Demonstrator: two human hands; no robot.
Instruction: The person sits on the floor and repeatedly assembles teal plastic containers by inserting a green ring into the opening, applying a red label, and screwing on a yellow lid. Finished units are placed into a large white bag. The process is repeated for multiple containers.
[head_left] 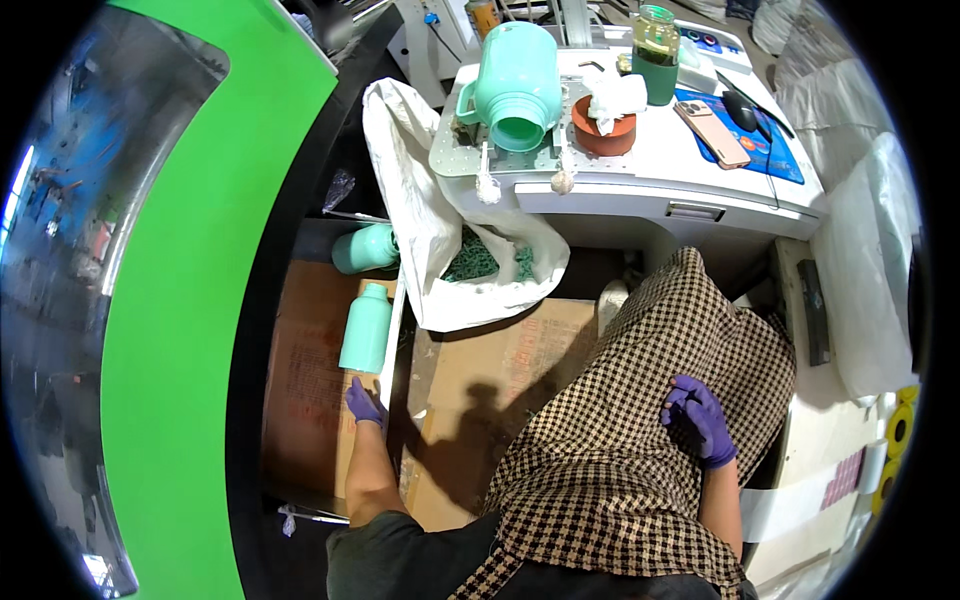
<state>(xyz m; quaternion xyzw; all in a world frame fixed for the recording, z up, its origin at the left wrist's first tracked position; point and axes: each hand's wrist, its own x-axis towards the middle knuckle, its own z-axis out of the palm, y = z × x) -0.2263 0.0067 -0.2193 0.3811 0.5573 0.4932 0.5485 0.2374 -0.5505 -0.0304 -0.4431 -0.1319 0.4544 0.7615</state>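
My left hand (365,402), in a purple glove, reaches into a cardboard-lined bin (310,400) on the left. Its fingers point at the base of a mint-green bottle (367,335) lying on its side, close to it; whether they touch is hard to see. A second mint-green bottle (364,248) lies farther back in the bin. Over my checked apron (600,430), my right hand (700,420), also purple-gloved, hangs with loosely bent fingers, and nothing shows in them. On the white bench (620,178), a large mint-green jug (518,85) with a handle lies in a holder, mouth facing me.
A white sack (430,290) with green scraps hangs open before the bench. On the bench stand a red-brown bowl (605,138) with white tissue, a glass bottle (655,60), a phone (712,133) and a mouse (738,110). A green machine panel (190,300) rises at left.
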